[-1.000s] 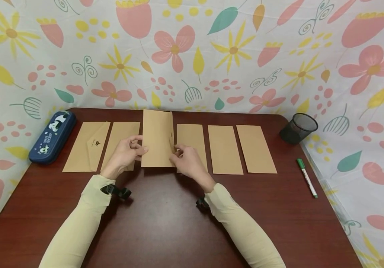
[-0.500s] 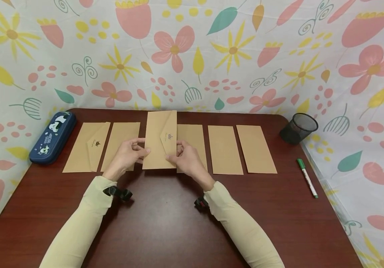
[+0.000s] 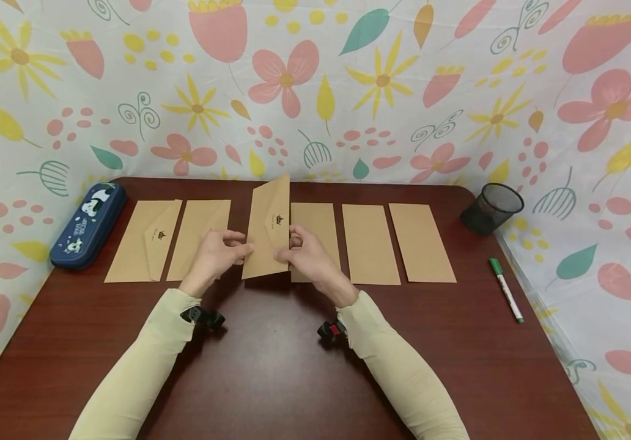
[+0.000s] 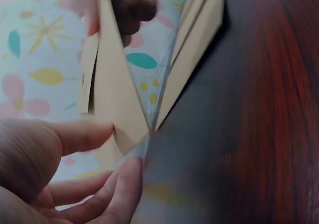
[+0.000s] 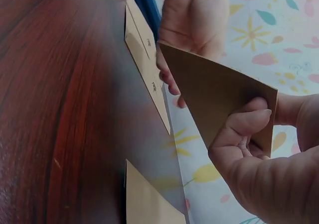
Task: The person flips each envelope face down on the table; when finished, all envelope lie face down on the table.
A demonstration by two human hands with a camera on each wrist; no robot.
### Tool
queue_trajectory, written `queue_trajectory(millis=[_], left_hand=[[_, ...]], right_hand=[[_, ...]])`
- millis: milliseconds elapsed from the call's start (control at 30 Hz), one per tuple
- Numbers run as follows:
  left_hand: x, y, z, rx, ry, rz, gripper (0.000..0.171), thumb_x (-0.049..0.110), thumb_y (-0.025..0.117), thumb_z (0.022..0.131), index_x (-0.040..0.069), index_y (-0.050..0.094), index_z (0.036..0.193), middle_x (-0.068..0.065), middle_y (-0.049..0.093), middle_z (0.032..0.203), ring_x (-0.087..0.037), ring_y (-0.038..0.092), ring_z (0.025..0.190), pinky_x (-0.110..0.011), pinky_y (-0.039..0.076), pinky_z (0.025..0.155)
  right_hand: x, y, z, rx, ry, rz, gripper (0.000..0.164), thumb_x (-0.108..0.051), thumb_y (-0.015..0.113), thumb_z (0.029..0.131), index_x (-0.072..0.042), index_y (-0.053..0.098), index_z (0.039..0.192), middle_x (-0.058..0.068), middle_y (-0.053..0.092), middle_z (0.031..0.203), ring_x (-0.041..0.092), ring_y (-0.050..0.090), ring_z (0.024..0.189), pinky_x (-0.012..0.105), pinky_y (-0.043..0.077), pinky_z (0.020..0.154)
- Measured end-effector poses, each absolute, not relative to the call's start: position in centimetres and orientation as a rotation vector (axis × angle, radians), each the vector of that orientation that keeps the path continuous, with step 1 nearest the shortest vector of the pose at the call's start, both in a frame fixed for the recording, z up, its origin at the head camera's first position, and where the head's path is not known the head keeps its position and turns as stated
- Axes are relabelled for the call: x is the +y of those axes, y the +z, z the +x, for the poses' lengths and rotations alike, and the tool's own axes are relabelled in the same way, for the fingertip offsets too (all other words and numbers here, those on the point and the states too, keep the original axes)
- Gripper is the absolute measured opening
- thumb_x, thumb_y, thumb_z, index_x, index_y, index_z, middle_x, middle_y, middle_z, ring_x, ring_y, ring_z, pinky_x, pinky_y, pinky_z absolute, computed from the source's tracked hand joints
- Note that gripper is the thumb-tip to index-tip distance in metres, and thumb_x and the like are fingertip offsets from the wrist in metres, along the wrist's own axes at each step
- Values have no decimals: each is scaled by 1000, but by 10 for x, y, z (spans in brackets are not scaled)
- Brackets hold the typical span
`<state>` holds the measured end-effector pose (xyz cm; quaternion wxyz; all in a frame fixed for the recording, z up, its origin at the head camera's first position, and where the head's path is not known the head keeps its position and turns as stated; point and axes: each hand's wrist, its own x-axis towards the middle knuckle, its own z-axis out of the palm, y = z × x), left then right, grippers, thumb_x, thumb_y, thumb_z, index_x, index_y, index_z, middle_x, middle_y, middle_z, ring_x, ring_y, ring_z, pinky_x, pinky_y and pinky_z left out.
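Observation:
A kraft-paper envelope [image 3: 265, 235] is held up off the table, its flap with a small crown print facing the head camera. My left hand [image 3: 213, 256] pinches its lower left edge; in the left wrist view the thumb [image 4: 84, 136] lies on one face and the fingers curl behind. At the right edge, my right hand [image 3: 317, 260] pinches it between thumb and bent fingers. The right wrist view shows the envelope's plain back [image 5: 209, 94] with those fingers [image 5: 244, 124] against it. The envelope is tilted, its right side turned edge-on.
Envelopes lie in a row: two on the left [image 3: 139, 244] [image 3: 197, 223], several on the right, including a plain one [image 3: 370, 244]. A blue pencil case [image 3: 88, 226] stands at the left. A black mesh pen cup [image 3: 488, 211] and green marker [image 3: 507, 290] are at the right.
The envelope turned from its plain side to its flap side, then swung at an angle, moving slightly right. My left hand shifted right with it; the right hand moved slightly right too.

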<state>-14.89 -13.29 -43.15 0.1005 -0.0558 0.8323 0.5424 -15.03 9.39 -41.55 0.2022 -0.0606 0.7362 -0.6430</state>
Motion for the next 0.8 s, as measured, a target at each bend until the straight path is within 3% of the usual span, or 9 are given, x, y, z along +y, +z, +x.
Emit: queue_trajectory(millis=[167,400,467,533,633,667,733,800], left_hand=[[-122,-424,-142,2686,1521,-25,37,22,76,101,1,77,132,-23,80,115,-26,80,92,-20,53,70],[-113,-415,-136,2702,1487,31,45,34,63,110,5,71,144,-20,80,127,-34,80,107,-28,52,84],[-113,-412,-135,2687,1508,18,41,38,57,113,6,79,127,-17,83,112,-32,79,97,-30,50,81],[-117,-420,-140,2683,1558,2,49,46,50,115,9,78,97,-9,76,83,-28,70,78,-31,45,71],[-122,-436,-148,2645,1684,-51,60,57,45,113,17,54,70,3,46,63,-19,46,64,-34,35,60],[-126,-445,-152,2626,1742,-59,60,61,48,111,20,49,67,7,38,61,-17,37,61,-33,30,57],[-128,-448,-154,2596,1801,-84,60,59,50,111,18,48,66,7,37,60,-16,36,60,-32,29,56],[-124,-436,-148,2572,1827,-101,52,46,57,110,13,54,70,7,38,61,-14,37,60,-30,29,56]], right_hand=[[90,-415,-150,2098,-1778,-187,49,0,70,94,-8,61,142,1,64,91,13,60,76,29,53,70],[82,-409,-149,1968,-1805,-239,61,-8,77,96,-14,56,153,10,68,116,17,68,87,33,63,78],[79,-407,-148,1946,-1796,-270,62,-10,77,97,-16,54,155,10,66,117,17,69,84,37,64,81],[77,-407,-148,1945,-1782,-307,62,-11,77,98,-17,53,156,9,66,115,16,70,81,45,65,84],[74,-409,-149,1964,-1774,-357,63,-10,76,100,-18,54,158,7,65,109,15,69,79,42,65,82],[73,-410,-149,1979,-1767,-374,63,-10,76,100,-18,54,159,6,64,107,15,68,79,41,64,82],[71,-412,-149,2012,-1753,-397,66,-9,76,100,-18,53,160,6,63,106,14,67,78,32,62,77],[70,-414,-149,2046,-1735,-417,67,-8,77,100,-18,53,161,6,62,106,14,66,78,25,59,75]])
